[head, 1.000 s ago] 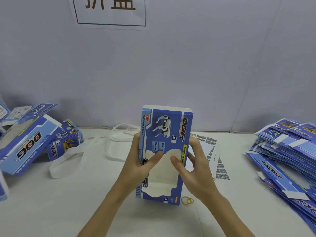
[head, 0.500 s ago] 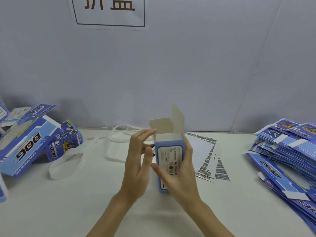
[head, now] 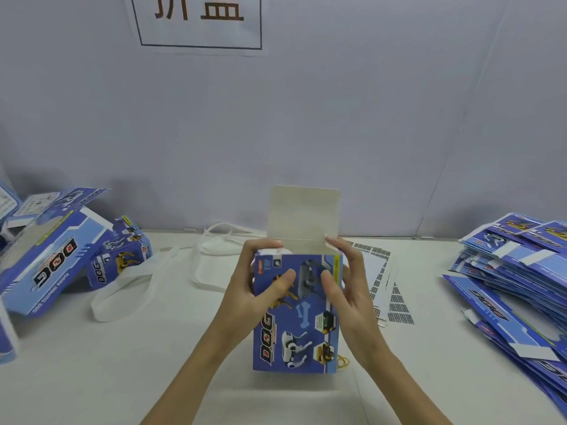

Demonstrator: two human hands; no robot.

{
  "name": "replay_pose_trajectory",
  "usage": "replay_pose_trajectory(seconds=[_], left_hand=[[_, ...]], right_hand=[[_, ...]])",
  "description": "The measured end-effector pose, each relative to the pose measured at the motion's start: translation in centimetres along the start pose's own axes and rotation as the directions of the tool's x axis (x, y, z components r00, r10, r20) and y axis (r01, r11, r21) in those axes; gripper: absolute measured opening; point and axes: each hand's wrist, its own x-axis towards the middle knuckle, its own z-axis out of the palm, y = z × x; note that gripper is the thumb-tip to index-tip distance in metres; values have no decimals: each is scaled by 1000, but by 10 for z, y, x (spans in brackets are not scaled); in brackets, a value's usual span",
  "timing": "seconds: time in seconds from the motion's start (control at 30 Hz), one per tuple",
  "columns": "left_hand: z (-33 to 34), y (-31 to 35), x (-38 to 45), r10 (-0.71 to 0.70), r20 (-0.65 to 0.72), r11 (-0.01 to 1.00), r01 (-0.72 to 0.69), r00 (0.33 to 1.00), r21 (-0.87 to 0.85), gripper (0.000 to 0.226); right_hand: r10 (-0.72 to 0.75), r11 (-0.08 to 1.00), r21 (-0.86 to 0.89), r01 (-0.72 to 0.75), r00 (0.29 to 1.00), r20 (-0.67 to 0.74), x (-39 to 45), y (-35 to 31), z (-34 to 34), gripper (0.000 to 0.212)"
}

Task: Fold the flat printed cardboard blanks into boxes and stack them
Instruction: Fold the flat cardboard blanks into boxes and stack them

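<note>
A blue printed "DOG" box (head: 296,335) stands upright in the middle of the white table, its back panel with dog pictures facing me. Its pale top lid flap (head: 303,214) sticks straight up, open. My left hand (head: 256,289) grips the box's upper left side, thumb on the front, fingers curled over the top edge. My right hand (head: 346,289) grips the upper right side the same way. A sloping pile of flat blue blanks (head: 518,271) lies at the right. Folded boxes (head: 49,259) lean in a heap at the left, with a smaller one (head: 119,256) beside them.
White plastic straps (head: 132,289) loop across the table left of centre. Barcode label sheets (head: 383,280) lie behind my right hand. A yellow rubber band (head: 343,361) sits by the box's lower right corner. A sign with characters (head: 199,19) hangs on the grey wall.
The box has been turned from its narrow side to its wide back panel. Both hands have moved up to its top corners, and the lid flap now stands fully upright.
</note>
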Motion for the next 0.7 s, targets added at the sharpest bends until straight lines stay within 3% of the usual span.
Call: replay_pose_trajectory(seconds=[0.07,0.17,0.23,0.33,0.4,0.47,0.6,0.7], left_hand=[[3,0,-1,60,-35,997,-58,998,60,41],[3,1,-1,152,-64,987,-149,986,56,48],[2,2,1,166,-71,986,-165,984,17,65],[-3,1,3,224,-98,971,-214,970,103,86],[-7,-3,2,256,-46,954,-244,966,177,81],[-8,-8,1,241,-27,957,-233,970,171,73],[-1,-9,4,123,-104,992,-125,987,-12,54],[-3,-8,7,126,-271,984,-155,954,-88,46]], right_hand=[[7,1000,-4,-8,996,-94,2,-3,2,41],[-18,999,48,24,992,-127,4,-4,3,65],[-22,997,69,30,993,-119,5,-4,1,71],[-82,993,-93,76,995,-58,5,-3,-4,58],[-151,975,-170,144,988,-30,5,-2,-5,43],[-155,971,-185,150,988,-13,2,-3,-3,41],[-3,996,-88,10,997,72,-1,-5,-4,65],[256,966,-95,-239,927,273,-1,-1,-13,92]])
